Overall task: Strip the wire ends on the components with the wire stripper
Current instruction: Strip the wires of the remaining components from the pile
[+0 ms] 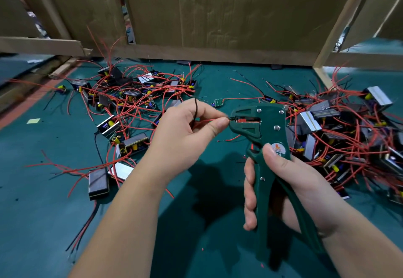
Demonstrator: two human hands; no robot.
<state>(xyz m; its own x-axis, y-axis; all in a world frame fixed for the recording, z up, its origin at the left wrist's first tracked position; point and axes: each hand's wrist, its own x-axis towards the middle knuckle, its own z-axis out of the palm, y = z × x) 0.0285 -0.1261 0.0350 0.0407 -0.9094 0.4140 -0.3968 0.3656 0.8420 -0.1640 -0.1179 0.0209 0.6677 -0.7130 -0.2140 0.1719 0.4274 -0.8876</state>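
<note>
Head view shows our left hand (pixel 185 129) pinching a red wire (pixel 207 120) between thumb and forefinger, its end fed into the jaws of the green wire stripper (pixel 261 129), while a black wire (pixel 195 108) loops up over that hand. Our right hand (pixel 281 181) is wrapped round the stripper's handles, holding it upright above the green tabletop (pixel 43 190). Components (pixel 130 98) with red leads lie heaped on both sides.
</note>
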